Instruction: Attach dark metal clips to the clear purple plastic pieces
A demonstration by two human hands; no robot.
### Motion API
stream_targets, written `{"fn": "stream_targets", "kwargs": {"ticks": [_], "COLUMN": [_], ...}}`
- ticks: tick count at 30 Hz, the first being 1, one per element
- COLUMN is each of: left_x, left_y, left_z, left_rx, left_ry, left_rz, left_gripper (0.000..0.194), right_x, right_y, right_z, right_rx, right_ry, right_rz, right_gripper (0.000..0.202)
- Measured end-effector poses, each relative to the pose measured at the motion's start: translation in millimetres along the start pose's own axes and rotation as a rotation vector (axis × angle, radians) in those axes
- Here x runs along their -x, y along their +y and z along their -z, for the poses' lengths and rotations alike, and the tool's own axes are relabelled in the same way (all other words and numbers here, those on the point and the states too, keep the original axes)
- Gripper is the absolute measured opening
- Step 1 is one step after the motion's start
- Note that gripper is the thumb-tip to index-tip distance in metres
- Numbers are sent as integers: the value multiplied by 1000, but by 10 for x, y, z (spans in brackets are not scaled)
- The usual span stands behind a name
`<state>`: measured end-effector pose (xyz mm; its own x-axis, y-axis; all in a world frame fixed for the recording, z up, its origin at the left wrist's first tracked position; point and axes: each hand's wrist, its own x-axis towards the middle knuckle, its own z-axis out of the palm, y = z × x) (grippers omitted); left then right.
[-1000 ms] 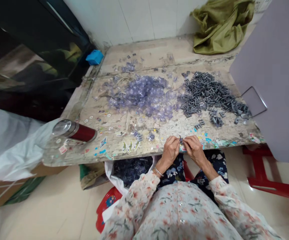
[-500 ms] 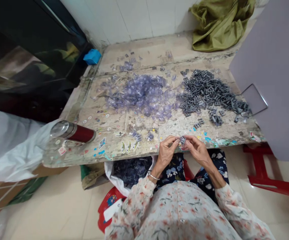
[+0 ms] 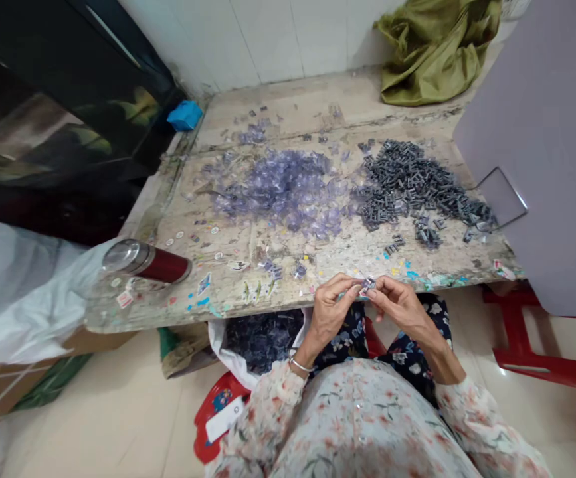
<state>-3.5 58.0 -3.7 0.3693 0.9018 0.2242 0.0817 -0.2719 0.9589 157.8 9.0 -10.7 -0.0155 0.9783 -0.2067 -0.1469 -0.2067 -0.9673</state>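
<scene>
Between my two hands, at the front edge of the worn table point(image 3: 317, 255), is a small grey and clear plastic part point(image 3: 367, 286). My left hand point(image 3: 333, 307) pinches it from the left with thumb and fingertips. From the right, my right hand point(image 3: 401, 307) pinches the same part with thumb and forefinger. Its exact kind is too small to make out. Beyond my hands lie a heap of clear purplish plastic pieces point(image 3: 288, 186) and, to its right, a heap of dark grey plastic pieces point(image 3: 412, 179). A few grey pieces point(image 3: 394, 244) lie nearer to my right hand.
A red flask point(image 3: 161, 263) lies on the table's left side. Below the edge, a white sack point(image 3: 220, 345) holds dark parts, beside a red stool point(image 3: 212, 401) with a white phone point(image 3: 224, 419). A grey panel point(image 3: 531, 166) stands at right; olive cloth point(image 3: 427, 60) lies behind.
Both hands have come slightly down and turned a little, still holding the small part between them. My right fingers have shifted on it. The heaps look the same.
</scene>
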Motion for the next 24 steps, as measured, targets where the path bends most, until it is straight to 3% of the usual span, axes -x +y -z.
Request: {"fn": "stream_targets", "kwargs": {"ticks": [7,17,20,24], "left_x": [16,-21,-31,-31], "left_y": [124,161,137,26], "left_z": [15,60,52,8], "left_rx": [-51,-75,-34,-14], "left_ry": [-1,-107,-140,-77], "left_rz": [-47,-104,-61,27], "left_gripper": [19,20,19,20], "right_x": [78,55,41,23], "right_y": [-8,-53,-68,-110], "right_z": [-138,8,74,169], "right_rx": [-34,138,193,486], "right_ry": [166,107,63,140], "right_rz": [85,137,154,362], "right_gripper": [34,31,31,26]}}
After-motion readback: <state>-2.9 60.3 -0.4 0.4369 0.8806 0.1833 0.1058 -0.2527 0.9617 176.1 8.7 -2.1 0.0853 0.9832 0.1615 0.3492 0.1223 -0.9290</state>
